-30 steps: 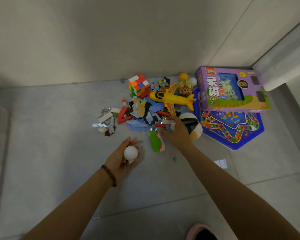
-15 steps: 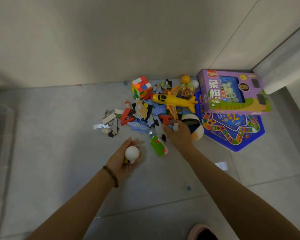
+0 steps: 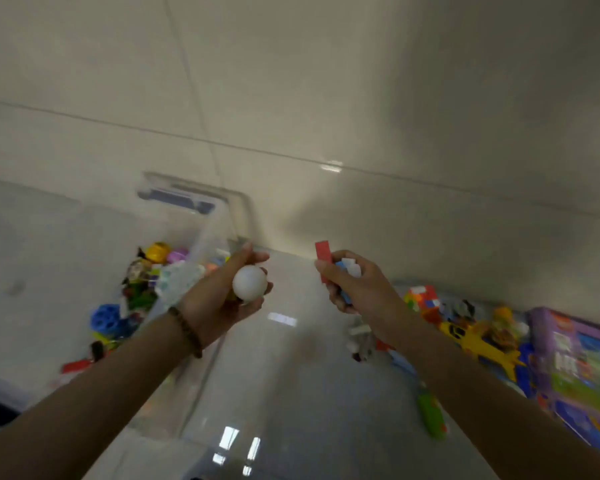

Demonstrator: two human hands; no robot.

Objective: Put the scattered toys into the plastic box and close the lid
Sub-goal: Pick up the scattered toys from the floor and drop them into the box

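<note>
Left hand (image 3: 215, 303): our grip cups a white ball (image 3: 249, 287).
Right hand (image 3: 361, 289): our grip pinches a red block (image 3: 323, 252) and small pieces.
Plastic box (image 3: 239, 207): toys inside.

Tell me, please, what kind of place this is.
Probably a play corner in a home: a glossy pale tiled floor, a clear plastic storage box holding toys, and a yellow plastic toy airplane beside a purple cardboard game box.

Open clear plastic box (image 3: 238, 216) partly full of toys (image 3: 141, 284), white ball (image 3: 249, 283) and red block (image 3: 323, 257) aloft near its right rim.
</note>
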